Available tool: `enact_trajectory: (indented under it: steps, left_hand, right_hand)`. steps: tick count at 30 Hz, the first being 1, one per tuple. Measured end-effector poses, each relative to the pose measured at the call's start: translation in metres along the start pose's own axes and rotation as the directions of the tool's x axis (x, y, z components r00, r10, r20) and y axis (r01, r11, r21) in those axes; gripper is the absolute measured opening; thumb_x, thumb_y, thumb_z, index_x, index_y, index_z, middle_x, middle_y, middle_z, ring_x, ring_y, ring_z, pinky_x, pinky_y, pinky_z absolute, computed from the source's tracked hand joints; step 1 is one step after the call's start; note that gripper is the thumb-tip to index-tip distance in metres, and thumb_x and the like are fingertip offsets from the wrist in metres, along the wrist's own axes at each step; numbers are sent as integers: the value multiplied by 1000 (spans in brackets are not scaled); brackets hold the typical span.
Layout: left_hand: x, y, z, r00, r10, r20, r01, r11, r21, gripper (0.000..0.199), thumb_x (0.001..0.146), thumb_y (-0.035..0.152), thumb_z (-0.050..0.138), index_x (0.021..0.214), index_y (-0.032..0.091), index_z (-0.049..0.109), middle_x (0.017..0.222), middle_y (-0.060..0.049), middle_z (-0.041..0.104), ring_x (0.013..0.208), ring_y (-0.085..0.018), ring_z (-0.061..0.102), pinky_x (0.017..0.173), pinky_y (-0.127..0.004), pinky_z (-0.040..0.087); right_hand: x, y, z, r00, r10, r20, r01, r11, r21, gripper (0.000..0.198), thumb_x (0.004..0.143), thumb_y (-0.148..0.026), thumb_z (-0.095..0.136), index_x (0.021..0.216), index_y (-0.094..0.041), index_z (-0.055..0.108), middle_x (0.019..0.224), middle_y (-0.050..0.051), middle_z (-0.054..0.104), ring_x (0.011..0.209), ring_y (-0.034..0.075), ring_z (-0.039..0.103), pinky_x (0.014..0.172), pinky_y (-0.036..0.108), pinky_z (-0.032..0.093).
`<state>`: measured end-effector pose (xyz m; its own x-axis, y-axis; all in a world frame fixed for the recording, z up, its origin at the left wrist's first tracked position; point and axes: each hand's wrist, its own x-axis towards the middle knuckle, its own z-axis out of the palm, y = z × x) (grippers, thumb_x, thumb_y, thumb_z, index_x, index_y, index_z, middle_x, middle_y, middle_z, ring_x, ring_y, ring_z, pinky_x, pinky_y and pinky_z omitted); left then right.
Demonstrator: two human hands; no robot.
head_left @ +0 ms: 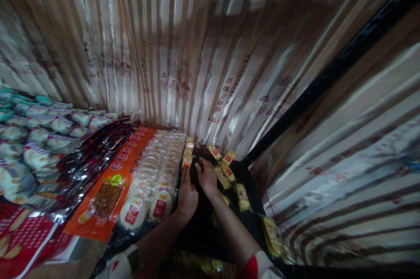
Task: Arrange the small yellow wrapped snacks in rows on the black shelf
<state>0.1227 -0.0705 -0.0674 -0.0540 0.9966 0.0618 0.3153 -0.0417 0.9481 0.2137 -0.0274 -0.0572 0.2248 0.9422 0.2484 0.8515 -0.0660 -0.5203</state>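
Observation:
My left hand (pixel 188 198) reaches along the right side of the rows of clear-wrapped round crackers (pixel 160 202). Its fingers are stretched forward, the tips touching a small yellow snack packet (pixel 187 159) that stands in a short line against the crackers. To its right is my right hand (pixel 207 177), fingers loosely bent and apart, over the black surface (pixel 205 222), with nothing visible in it. Loose yellow packets lie just beyond and right of it, among them a packet with a red label (pixel 228 157) and a plain-looking packet (pixel 242 196).
Left of the crackers lie an orange snack bag (pixel 105 187), dark shiny packs (pixel 95 147) and many white pouches (pixel 39 152). A pleated printed curtain (pixel 183 51) hangs behind. A black pole (pixel 328 77) slants at the right. Another yellow packet (pixel 273 236) sits at the right edge.

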Motion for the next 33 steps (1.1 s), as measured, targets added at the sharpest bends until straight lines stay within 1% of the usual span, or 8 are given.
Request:
enact_trajectory:
  steps: [6, 8, 14, 18, 22, 26, 30, 33]
  left_hand:
    - [-3, -5, 7, 1000, 21, 10, -21, 998, -62, 64, 69, -2, 37, 131, 14, 41, 139, -9, 39, 123, -20, 43, 107, -36, 32]
    - [-2, -6, 8, 999, 14, 32, -12, 998, -68, 64, 70, -3, 35, 132, 13, 39, 140, -11, 38, 120, -19, 46, 105, -35, 35]
    - [-3, -5, 7, 998, 20, 60, -15, 997, -74, 62, 70, -1, 36, 131, 7, 38, 139, -16, 35, 113, -19, 51, 97, -32, 43]
    - [-5, -3, 5, 997, 22, 76, -17, 998, -63, 61, 70, -2, 35, 130, 8, 38, 137, -16, 38, 107, -17, 54, 96, -32, 43]
    - [-7, 3, 1, 997, -4, 75, 9, 998, -61, 60, 69, -1, 36, 128, 10, 41, 136, -15, 40, 105, -16, 55, 96, -31, 42]
    - [-14, 12, -3, 997, -4, 75, 11, 996, -89, 61, 69, -1, 36, 128, 11, 41, 136, -14, 39, 105, -16, 54, 95, -31, 43]
    - [-29, 21, -11, 999, 12, 52, -5, 991, -133, 61, 73, 1, 31, 132, 12, 36, 138, -14, 37, 106, -15, 54, 94, -31, 44]
    - [-39, 26, -17, 999, 26, 24, -23, 993, -117, 54, 79, 8, 30, 133, 13, 37, 137, -12, 40, 114, -17, 50, 102, -34, 38]
  right_hand:
    - [41, 30, -33, 995, -37, -91, 16, 976, -217, 34, 86, -19, 41, 118, -12, 52, 119, 13, 55, 109, 21, 50, 93, 29, 37]
    - [55, 33, -40, 998, -30, -64, 10, 955, -296, 33, 86, -21, 42, 117, -15, 51, 120, 12, 55, 108, 21, 50, 90, 30, 38]
    - [73, 31, -38, 988, 144, 54, -99, 865, -493, 33, 85, -27, 45, 116, -17, 49, 110, 14, 59, 101, 26, 53, 73, 33, 42]
    - [69, 30, -36, 1000, 11, 17, -1, 861, -508, 32, 83, -29, 48, 113, -16, 53, 113, 14, 56, 104, 26, 49, 79, 32, 39]
    - [61, 19, -48, 999, -43, -19, 30, 892, -450, 29, 84, -35, 48, 105, -18, 59, 105, 11, 60, 99, 24, 51, 81, 30, 39]
    - [43, 0, -58, 993, -65, -97, 34, 957, -289, 33, 84, -37, 47, 107, -18, 60, 100, 10, 62, 96, 22, 54, 81, 30, 39]
    - [12, -15, -53, 999, 6, 50, -6, 1000, -7, 29, 83, -37, 48, 100, -19, 63, 90, 6, 67, 82, 18, 61, 73, 27, 43]
    - [-11, -23, -41, 985, 51, 165, -69, 992, 110, 24, 80, -35, 50, 93, -21, 64, 83, 2, 68, 76, 16, 62, 68, 25, 44]
